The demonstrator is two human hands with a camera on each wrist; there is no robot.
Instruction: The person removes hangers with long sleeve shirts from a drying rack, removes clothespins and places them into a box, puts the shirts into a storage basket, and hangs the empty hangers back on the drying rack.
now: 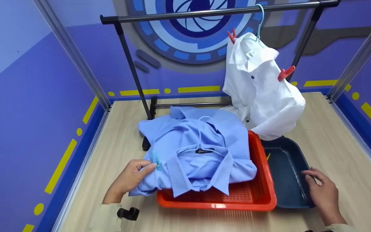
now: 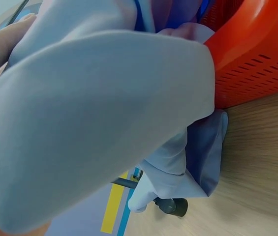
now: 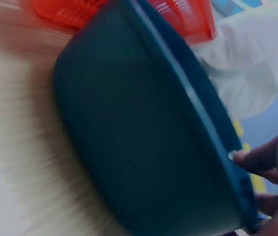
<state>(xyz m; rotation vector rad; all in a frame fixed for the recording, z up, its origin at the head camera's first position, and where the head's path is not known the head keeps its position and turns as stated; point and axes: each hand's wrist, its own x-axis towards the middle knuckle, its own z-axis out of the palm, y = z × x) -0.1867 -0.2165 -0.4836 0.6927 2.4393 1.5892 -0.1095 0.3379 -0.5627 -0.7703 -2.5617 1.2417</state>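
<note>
A light blue collared shirt lies over the red basket, with a pale hanger in its neck. My left hand grips this shirt at its left shoulder, the thumb beside a teal clothespin. In the left wrist view the shirt's cloth hides most of that hand. My right hand is at the right rim of a dark teal basin, its fingertips over the rim and nothing visible in them. A yellow piece shows inside the basin.
Behind, a black clothes rack carries a white shirt on a teal hanger, with red clothespins at its shoulders. More blue cloth is heaped behind the collared shirt. Walls enclose the wooden tabletop.
</note>
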